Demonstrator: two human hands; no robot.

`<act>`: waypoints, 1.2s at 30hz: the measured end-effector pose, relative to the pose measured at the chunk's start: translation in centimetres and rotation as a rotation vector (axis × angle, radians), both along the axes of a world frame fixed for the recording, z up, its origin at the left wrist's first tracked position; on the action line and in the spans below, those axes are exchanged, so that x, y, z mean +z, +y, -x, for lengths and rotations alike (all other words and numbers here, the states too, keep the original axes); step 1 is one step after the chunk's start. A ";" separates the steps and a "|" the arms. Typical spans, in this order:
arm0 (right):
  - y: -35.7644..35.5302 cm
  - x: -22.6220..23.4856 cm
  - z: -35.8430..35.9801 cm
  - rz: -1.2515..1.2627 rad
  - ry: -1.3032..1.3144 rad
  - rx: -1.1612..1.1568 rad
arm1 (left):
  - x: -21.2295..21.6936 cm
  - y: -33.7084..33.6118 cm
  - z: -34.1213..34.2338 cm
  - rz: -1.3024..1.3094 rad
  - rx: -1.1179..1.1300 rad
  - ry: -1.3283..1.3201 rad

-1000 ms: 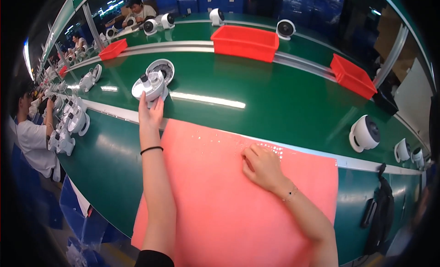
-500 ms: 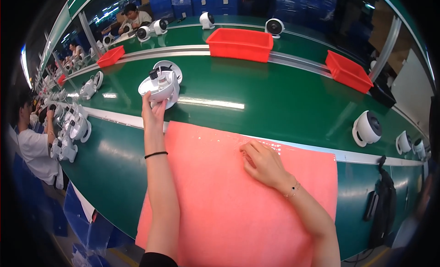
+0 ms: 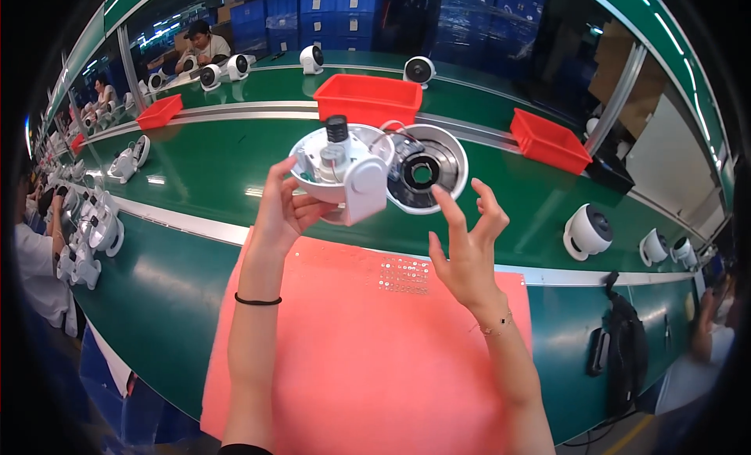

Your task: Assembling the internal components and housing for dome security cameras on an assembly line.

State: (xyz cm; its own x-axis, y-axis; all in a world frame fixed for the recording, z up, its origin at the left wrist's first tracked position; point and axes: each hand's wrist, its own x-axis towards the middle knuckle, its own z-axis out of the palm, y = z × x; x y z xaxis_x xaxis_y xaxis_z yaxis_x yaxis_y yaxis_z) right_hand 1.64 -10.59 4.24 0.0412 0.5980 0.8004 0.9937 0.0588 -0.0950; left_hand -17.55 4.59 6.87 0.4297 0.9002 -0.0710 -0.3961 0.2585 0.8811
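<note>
My left hand [image 3: 288, 209] is closed around the lower left of an opened white camera housing [image 3: 365, 191], lifted over the pink mat's far edge. Inside its bowl-shaped half stands a black cylindrical lens part [image 3: 336, 130]. Joined to it by thin wires, the round front shell [image 3: 455, 173] hangs to the right, its dark ringed inside facing me. My right hand [image 3: 473, 248] has its fingers spread just below that shell. The index fingertip overlaps the shell's lower rim; whether it touches, I cannot tell. Under the hands, small shiny pieces [image 3: 404, 275] sit in rows on the pink mat [image 3: 368, 353].
Red bins [image 3: 368, 91] line the metal rail behind the green conveyor [image 3: 485, 220]. An assembled white camera [image 3: 587, 230] stands at right; opened housings [image 3: 102, 224] cluster at left near a co-worker [image 3: 47, 259]. A black cloth-like item [image 3: 626, 338] hangs over the table's right side.
My left hand has brought the opened housing nearer and to the right, turning it so the shell's inside shows. My right hand has risen off the mat and spread its fingers.
</note>
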 end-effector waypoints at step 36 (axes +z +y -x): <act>-15.6 2.7 3.6 0.962 1.199 0.709 | -3.1 -13.3 1.6 -1.007 -0.389 0.449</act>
